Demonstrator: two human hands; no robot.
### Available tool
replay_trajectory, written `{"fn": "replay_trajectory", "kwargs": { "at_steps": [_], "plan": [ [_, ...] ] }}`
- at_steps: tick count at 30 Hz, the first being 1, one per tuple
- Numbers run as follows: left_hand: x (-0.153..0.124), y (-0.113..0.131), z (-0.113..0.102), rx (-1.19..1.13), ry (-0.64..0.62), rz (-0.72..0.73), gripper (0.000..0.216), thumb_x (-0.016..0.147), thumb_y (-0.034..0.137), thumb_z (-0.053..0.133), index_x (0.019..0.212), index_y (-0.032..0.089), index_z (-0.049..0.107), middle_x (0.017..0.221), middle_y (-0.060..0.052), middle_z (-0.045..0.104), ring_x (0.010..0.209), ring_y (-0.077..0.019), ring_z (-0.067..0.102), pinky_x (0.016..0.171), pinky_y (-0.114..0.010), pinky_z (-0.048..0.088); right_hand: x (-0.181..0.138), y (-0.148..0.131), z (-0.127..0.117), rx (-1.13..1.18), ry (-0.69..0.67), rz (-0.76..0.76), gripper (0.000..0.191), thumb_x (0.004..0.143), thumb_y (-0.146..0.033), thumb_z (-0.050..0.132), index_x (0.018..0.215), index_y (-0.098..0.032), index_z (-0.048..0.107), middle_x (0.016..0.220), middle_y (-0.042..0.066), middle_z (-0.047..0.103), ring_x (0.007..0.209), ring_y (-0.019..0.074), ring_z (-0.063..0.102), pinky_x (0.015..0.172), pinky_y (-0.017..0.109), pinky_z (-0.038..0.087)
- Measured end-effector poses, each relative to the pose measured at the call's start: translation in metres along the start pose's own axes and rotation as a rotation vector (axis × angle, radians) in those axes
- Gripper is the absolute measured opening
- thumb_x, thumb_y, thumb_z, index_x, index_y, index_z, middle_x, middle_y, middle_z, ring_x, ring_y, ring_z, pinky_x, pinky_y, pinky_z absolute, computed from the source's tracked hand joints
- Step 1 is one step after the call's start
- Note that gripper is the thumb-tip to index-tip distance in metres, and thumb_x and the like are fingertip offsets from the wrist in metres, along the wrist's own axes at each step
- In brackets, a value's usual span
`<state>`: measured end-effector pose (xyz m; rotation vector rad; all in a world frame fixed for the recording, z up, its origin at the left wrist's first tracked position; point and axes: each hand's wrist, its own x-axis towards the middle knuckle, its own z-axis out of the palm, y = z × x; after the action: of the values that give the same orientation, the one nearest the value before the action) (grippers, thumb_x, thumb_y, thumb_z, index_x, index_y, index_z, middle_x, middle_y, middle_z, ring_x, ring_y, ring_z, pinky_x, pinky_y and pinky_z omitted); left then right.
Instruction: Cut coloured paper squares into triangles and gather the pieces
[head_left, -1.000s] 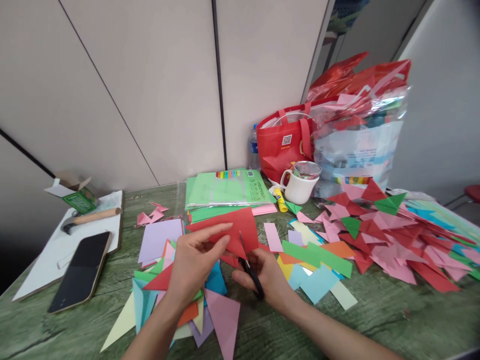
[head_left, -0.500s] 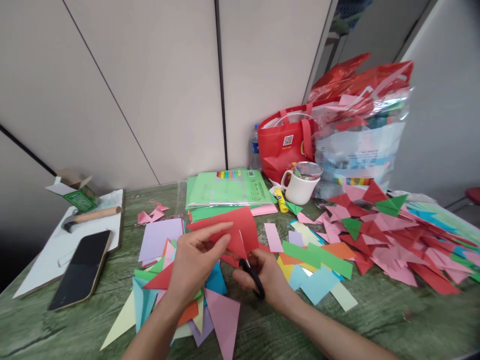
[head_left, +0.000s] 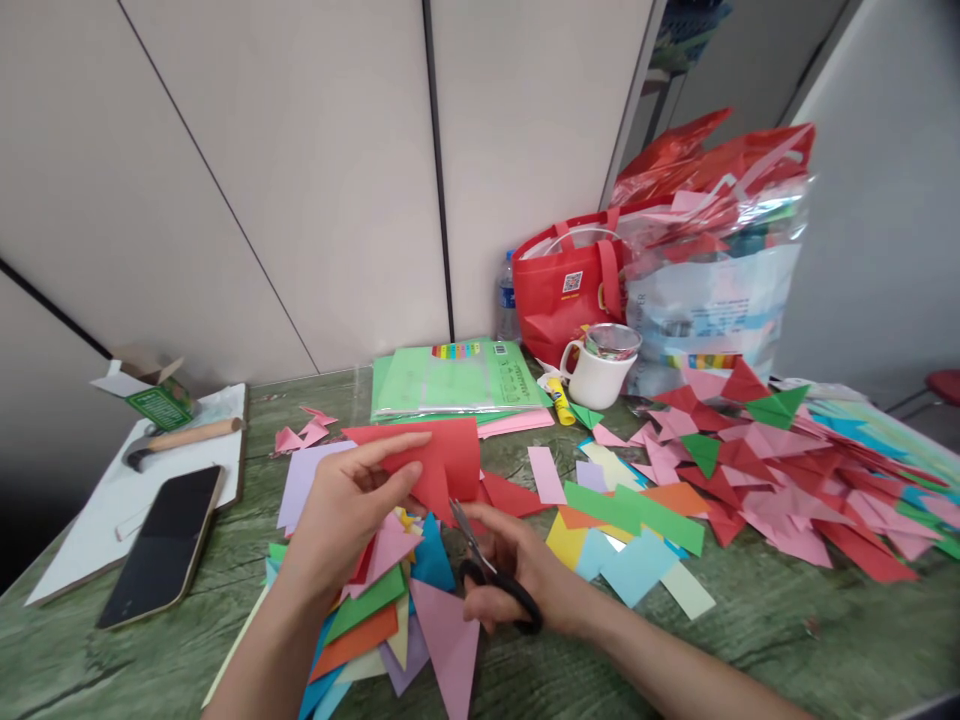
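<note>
My left hand (head_left: 349,495) pinches a sheet of red paper (head_left: 450,450), which curls between thumb and fingers. My right hand (head_left: 517,575) grips black-handled scissors (head_left: 476,550); their metal tips are at the lower edge of the red sheet, where a slit shows. Under and beside my hands lies a heap of coloured paper pieces, with a pink triangle (head_left: 450,640) in front. A red paper piece (head_left: 514,495) rests on the table just behind my right hand. Lilac paper squares (head_left: 300,485) are partly hidden by my left hand.
Paper strips (head_left: 637,520) lie right of my hands, beside a large pile of folded pink and red pieces (head_left: 787,480). Behind stand a white mug (head_left: 600,375), a glue stick (head_left: 559,400), green paper packs (head_left: 457,380) and bags (head_left: 566,300). A phone (head_left: 161,545) and hammer (head_left: 184,435) are left.
The red sheet and my left hand have moved left. The scissors have drawn back from the sheet's middle to its lower edge, and a red piece now shows on the table behind my right hand.
</note>
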<state>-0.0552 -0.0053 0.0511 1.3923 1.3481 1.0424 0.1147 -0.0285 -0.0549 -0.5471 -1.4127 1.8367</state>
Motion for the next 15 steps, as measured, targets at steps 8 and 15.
{"fn": "replay_trajectory", "kwargs": {
  "at_steps": [8, 15],
  "plan": [
    [-0.002, -0.003, 0.000, -0.131, -0.100, -0.044, 0.033, 0.069, 0.022, 0.068, 0.101, 0.017, 0.067, 0.054, 0.000, 0.067, 0.047, -0.0111, 0.061, 0.049, -0.019, 0.049, 0.002, -0.001, 0.000, -0.016, 0.084, 0.000, 0.061, 0.072, -0.024, 0.069, 0.125, -0.023, 0.039, 0.065, -0.005, 0.056, 0.053, 0.0089, 0.051, 0.050, 0.021, 0.043],
    [-0.012, -0.002, 0.020, 0.047, -0.034, 0.023, 0.034, 0.070, 0.023, 0.067, 0.103, 0.018, 0.067, 0.052, 0.001, 0.067, 0.048, -0.0114, 0.061, 0.048, -0.018, 0.048, 0.004, -0.008, 0.001, -0.012, 0.226, -0.075, 0.042, 0.066, -0.029, 0.073, 0.100, -0.017, 0.052, 0.064, -0.005, 0.053, 0.052, 0.0080, 0.045, 0.049, 0.020, 0.038]
  ]
}}
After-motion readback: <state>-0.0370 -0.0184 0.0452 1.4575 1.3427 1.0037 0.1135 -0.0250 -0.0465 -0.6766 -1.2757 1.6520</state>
